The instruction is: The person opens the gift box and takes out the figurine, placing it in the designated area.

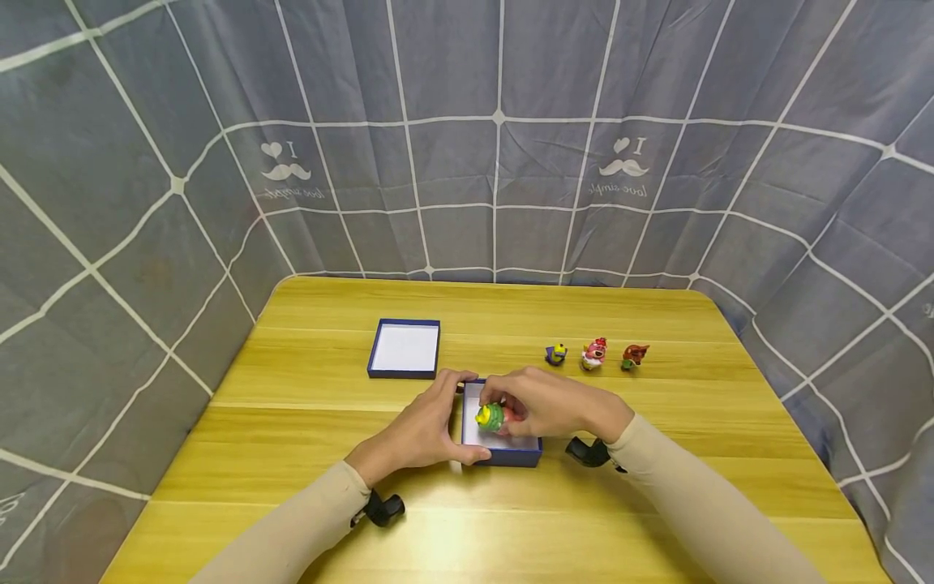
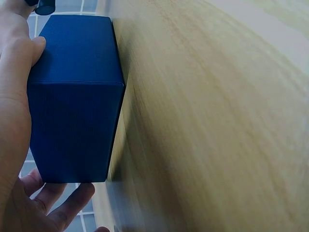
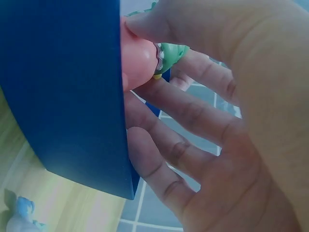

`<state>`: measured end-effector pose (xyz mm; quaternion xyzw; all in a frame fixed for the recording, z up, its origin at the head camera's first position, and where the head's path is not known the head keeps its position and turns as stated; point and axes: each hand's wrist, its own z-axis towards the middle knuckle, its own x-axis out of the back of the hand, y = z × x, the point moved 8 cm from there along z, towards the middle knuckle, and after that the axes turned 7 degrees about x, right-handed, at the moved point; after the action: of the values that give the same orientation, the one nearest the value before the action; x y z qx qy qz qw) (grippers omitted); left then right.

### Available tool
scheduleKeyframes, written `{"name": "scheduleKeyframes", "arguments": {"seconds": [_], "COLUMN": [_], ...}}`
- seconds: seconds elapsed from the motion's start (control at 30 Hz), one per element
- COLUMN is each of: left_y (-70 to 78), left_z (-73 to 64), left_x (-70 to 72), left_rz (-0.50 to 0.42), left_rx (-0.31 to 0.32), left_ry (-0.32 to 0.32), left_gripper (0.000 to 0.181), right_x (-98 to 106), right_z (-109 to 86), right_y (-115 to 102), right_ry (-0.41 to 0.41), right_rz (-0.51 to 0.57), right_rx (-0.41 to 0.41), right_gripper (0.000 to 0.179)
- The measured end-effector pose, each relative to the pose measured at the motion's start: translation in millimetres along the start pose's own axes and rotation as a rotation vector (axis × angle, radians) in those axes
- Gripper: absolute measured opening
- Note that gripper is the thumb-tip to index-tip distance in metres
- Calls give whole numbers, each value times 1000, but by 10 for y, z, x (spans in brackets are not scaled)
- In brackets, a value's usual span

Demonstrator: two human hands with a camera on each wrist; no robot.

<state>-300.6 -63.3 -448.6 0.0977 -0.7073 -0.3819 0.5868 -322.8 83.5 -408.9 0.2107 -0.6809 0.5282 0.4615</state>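
Note:
A dark blue box [image 1: 515,458] with a white inside stands on the table. My left hand [image 1: 425,423] grips it from the left, thumb on the near side and fingers on the far side; the left wrist view shows the thumb [image 2: 38,47] at one blue wall and fingertips at the opposite one. Over the box opening, my right hand [image 1: 550,401] pinches a small toy figurine [image 1: 490,417] with a green and yellow top. In the right wrist view its rounded pink body [image 3: 140,60] shows between thumb and fingers, partly hidden behind the box wall.
Farther back at the left lies a blue-rimmed lid [image 1: 405,347], white inside facing up. Three small figurines stand in a row at the right: a purple and yellow one [image 1: 556,354], a pink one [image 1: 594,354] and a reddish-brown one [image 1: 635,357]. Grey checked curtains [image 1: 460,162] surround the table.

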Motion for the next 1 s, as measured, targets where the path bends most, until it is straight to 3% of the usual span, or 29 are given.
{"name": "scheduleKeyframes", "arguments": {"seconds": [0.5,1.0], "left_y": [-51,-56], "left_z": [19,27], "left_x": [-29,-35], "left_rz": [-6,13], "left_rx": [24,24], "left_ry": [-4,-4], "left_gripper": [116,116], "right_x": [71,132], "right_z": [-83,-170], "right_y": [9,9], "right_ry": [59,110], "right_rz": [-61,-30], "right_rx": [-12,-35], "right_gripper": [39,39]}}
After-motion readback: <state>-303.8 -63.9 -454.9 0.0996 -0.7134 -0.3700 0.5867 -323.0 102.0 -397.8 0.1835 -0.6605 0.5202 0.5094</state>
